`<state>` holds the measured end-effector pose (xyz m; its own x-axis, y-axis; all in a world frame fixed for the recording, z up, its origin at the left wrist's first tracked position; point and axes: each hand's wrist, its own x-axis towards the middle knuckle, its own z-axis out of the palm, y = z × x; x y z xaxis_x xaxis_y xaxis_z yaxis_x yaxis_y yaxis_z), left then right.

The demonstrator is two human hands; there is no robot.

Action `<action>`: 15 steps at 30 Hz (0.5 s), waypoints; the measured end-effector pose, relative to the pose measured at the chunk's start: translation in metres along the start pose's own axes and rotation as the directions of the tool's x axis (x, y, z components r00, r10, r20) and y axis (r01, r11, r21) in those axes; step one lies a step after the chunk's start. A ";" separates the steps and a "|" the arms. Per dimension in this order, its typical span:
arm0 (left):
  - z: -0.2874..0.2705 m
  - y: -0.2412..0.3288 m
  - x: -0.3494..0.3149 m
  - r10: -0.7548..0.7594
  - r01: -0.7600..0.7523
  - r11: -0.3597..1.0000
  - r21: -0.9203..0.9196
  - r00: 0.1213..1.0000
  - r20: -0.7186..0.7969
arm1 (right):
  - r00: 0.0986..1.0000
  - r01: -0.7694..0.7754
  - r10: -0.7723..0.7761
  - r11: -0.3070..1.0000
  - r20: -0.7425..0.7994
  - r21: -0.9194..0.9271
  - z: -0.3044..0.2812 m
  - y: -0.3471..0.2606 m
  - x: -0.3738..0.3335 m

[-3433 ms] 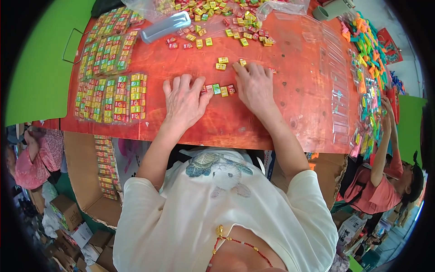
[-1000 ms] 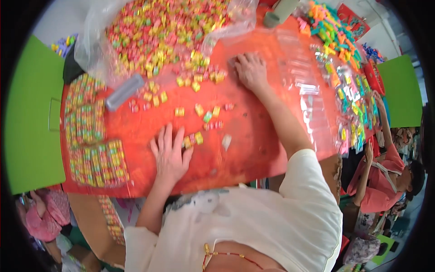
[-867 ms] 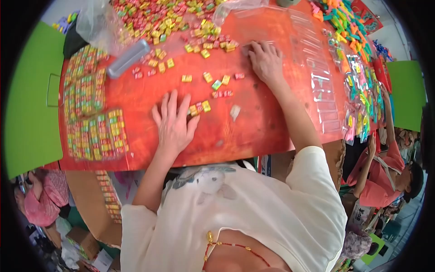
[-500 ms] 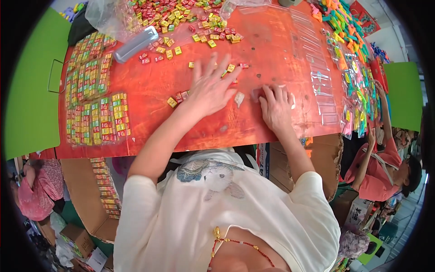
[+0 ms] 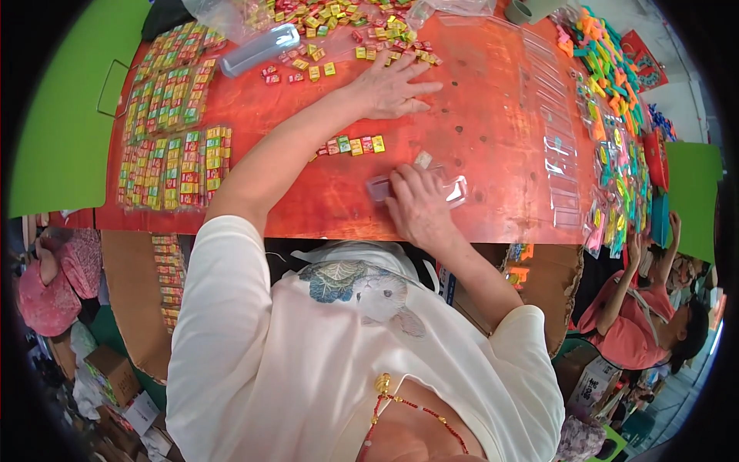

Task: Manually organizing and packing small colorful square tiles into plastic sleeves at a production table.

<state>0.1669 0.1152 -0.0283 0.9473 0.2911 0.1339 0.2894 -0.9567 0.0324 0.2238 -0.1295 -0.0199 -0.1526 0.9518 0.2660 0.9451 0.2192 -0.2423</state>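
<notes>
Little blocks [image 5: 356,146], print illegible, lie rowed — left hand [image 5: 391,88] splayed, palm hidden, right hand [image 5: 419,202] gripping a clear tray [image 5: 456,192].

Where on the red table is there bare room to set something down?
Bare tabletop shows between the left hand and the lined-up clear trays, and below the short row of small boxes, left of the right hand. Crowded: filled packs at left, loose boxes at the far edge, colourful toys at right.

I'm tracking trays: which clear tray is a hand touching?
The clear tray under the right hand; the upper-left tray and far-right trays lie untouched.
</notes>
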 end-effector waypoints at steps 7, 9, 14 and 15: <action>-0.048 -0.011 -0.120 -0.302 0.153 0.881 -0.448 0.910 -0.284 | 0.993 0.084 -0.072 0.988 -0.097 0.132 0.017 -0.040 0.028; -0.058 0.006 -0.158 -0.477 0.385 0.802 -0.456 0.873 -0.101 | 0.992 0.089 -0.070 0.977 -0.107 0.191 0.005 -0.037 0.036; -0.066 0.041 -0.183 -0.574 0.582 0.740 -0.337 0.808 0.136 | 0.992 -0.029 0.038 0.996 -0.117 0.079 -0.005 0.009 0.061; -0.066 0.046 -0.180 -0.591 0.609 0.725 -0.320 0.790 0.163 | 0.993 -0.027 0.036 0.997 -0.112 0.078 -0.006 0.016 0.069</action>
<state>0.0006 0.0177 0.0146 0.5995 0.7969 -0.0749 0.7430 -0.5193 0.4223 0.2303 -0.0619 0.0000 -0.0856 0.9292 0.3597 0.9233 0.2096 -0.3219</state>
